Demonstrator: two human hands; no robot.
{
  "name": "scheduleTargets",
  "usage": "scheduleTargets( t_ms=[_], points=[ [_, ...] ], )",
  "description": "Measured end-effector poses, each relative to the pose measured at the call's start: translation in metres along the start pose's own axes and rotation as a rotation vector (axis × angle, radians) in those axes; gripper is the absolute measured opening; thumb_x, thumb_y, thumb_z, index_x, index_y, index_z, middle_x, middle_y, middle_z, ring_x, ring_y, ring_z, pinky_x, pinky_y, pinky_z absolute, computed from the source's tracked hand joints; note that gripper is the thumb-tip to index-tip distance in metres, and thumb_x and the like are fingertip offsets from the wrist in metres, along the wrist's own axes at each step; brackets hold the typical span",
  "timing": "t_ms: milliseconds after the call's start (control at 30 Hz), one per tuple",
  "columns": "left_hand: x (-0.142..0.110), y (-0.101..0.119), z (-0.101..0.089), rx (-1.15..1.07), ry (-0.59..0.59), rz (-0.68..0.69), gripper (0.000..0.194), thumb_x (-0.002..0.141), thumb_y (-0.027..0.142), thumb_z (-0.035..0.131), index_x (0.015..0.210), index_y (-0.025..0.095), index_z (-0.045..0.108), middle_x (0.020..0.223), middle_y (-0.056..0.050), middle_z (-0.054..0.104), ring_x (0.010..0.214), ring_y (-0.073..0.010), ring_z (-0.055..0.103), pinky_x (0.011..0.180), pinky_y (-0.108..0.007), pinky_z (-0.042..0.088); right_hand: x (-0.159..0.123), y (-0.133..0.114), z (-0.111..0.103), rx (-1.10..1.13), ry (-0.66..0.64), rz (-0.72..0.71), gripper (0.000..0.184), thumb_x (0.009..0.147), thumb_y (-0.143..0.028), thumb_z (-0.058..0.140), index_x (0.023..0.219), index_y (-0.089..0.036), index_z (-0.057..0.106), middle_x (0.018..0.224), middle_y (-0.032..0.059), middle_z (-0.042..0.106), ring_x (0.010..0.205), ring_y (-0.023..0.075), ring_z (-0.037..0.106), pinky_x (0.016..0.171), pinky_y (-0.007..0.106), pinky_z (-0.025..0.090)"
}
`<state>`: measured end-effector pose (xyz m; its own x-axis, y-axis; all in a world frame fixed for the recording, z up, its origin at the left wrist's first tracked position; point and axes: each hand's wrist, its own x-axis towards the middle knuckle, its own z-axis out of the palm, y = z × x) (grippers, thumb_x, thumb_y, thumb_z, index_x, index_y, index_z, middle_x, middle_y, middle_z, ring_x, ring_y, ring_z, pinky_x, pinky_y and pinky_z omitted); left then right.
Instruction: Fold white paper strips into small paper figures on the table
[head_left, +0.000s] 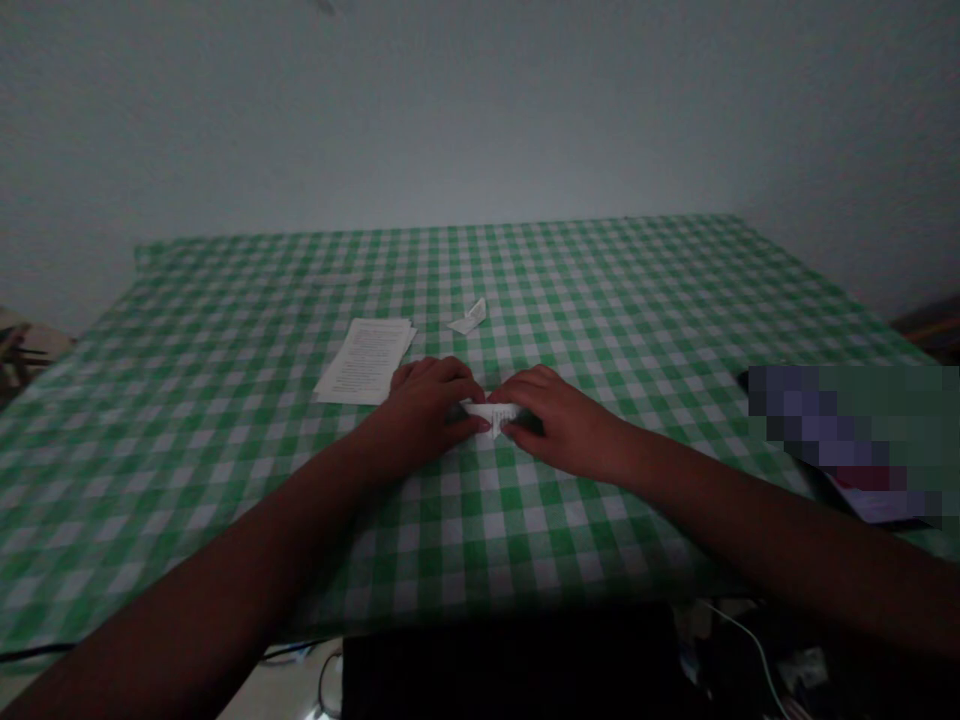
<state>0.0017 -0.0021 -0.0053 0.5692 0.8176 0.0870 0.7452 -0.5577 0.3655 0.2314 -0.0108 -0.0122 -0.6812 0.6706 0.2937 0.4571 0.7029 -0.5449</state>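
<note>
White folded paper | left hand pinching its end | right hand pinching other end | on green checked counter cloth

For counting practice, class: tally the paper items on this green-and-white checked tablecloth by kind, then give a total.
Printed paper stack: 1
Small paper scrap: 1
Folded white paper between left hand and right hand: 1
Total: 3

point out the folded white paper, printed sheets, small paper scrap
Folded white paper (491, 416), head view, exposed middle
Stack of printed white sheets (364, 362), head view, top sheet's middle
Small white paper scrap (469, 318), head view, its centre
</note>
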Motion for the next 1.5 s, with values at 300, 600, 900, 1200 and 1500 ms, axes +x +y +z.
scheduleTargets(
  t_ms=[300, 600, 900, 1200, 1500],
  points=[
    [0.001, -0.004, -0.009, 0.078, 0.013, 0.057, 0.011, 0.089, 0.035, 0.065, 0.093, 0.026, 0.068, 0.118, -0.002, 0.063, 0.113, -0.0258, 0.052, 0.105, -0.05, 0.028, 0.002, 0.003, -0.009, 0.073, -0.075, -0.081, 0.013, 0.09, -0.011, 0.058, 0.089, -0.021, 0.067, 0.088, 0.0011, 0.068, 0.089, 0.0167, 0.061, 0.093, 0.038, 0.043],
    [-0.004, 0.006, -0.018, 0.056, -0.02, 0.099, 0.015, 0.089, 0.036, 0.059, 0.089, 0.024, 0.068, 0.12, -0.004, 0.064, 0.117, -0.0279, 0.051, 0.11, -0.054, 0.024, 0.004, 0.006, -0.015, 0.034, -0.15, -0.134, 0.014, 0.093, -0.014, 0.057, 0.09, -0.02, 0.07, 0.095, 0.003, 0.07, 0.095, 0.0176, 0.061, 0.094, 0.038, 0.042],
    [-0.004, 0.003, -0.009, 0.03, -0.014, 0.056, 0.01, 0.087, 0.036, 0.065, 0.088, 0.026, 0.069, 0.122, -0.001, 0.062, 0.118, -0.0269, 0.05, 0.111, -0.056, 0.02, 0.005, 0.005, -0.015, 0.063, -0.137, -0.131, 0.014, 0.096, -0.016, 0.054, 0.094, -0.02, 0.067, 0.097, 0.0036, 0.069, 0.097, 0.0172, 0.061, 0.096, 0.039, 0.042],
    [0.0, 0.009, -0.015, -0.004, -0.138, 0.131, 0.013, 0.09, 0.023, 0.058, 0.093, 0.026, 0.07, 0.103, 0.0, 0.069, 0.101, -0.02, 0.062, 0.092, -0.041, 0.031, 0.005, 0.006, -0.012, 0.077, -0.131, -0.125, 0.011, 0.097, -0.018, 0.056, 0.098, -0.019, 0.067, 0.098, 0.0032, 0.07, 0.096, 0.0164, 0.062, 0.094, 0.038, 0.043],
    [-0.002, 0.009, -0.01, -0.032, -0.084, 0.078, 0.011, 0.088, 0.034, 0.065, 0.093, 0.026, 0.07, 0.107, 0.001, 0.069, 0.104, -0.0206, 0.062, 0.093, -0.041, 0.029, 0.006, 0.011, -0.007, 0.128, -0.058, -0.006, 0.011, 0.093, -0.017, 0.059, 0.101, -0.019, 0.066, 0.095, 0.003, 0.07, 0.093, 0.0161, 0.061, 0.087, 0.033, 0.046]
  ],
)
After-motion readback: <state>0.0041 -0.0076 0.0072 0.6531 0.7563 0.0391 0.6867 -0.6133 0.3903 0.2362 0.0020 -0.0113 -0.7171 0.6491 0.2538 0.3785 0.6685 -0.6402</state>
